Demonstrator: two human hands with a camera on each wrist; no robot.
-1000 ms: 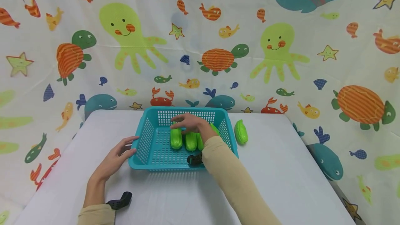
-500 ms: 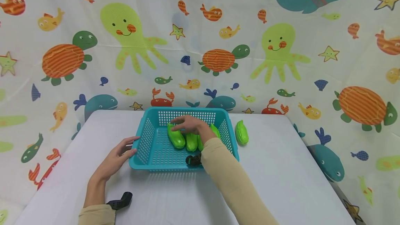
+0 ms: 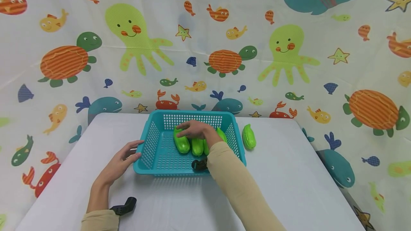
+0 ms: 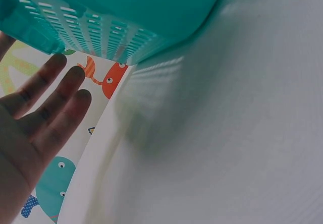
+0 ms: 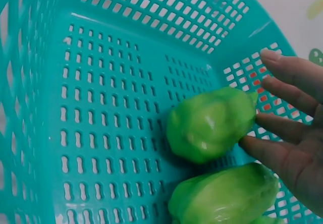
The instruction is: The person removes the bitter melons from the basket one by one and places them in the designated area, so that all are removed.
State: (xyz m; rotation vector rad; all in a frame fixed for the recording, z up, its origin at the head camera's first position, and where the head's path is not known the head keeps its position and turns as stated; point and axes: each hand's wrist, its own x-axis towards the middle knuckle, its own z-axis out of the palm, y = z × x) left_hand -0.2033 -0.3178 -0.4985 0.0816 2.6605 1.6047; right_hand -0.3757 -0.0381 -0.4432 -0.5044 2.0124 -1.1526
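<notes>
My right hand (image 3: 194, 129) hangs over a turquoise plastic basket (image 3: 167, 161), its fingers extended. In the right wrist view, its lower fingertips touch or nearly touch the stem end of the leftmost shiny green, pepper-like vegetable (image 5: 209, 125). Beside that one lies a second green vegetable (image 5: 224, 196), and others sit to its right, partly hidden by my right arm. My left hand (image 3: 120, 161) is at the basket's left side, with relaxed fingers at the rim; the left wrist view shows the fingers (image 4: 53, 115) spread below the basket, thumb out of sight.
Another ridged green vegetable (image 3: 248, 137) lies on the white table (image 3: 282, 174), just right of the basket. A cloth printed with sea animals (image 3: 224, 92) hangs behind the table. Dark wrist devices (image 3: 123, 208) are worn on both arms.
The leftmost green vegetable has turned from straight to slanted, its stem end shifting left, then slightly back. My right hand has dipped slightly. My left hand stays at the rim.
</notes>
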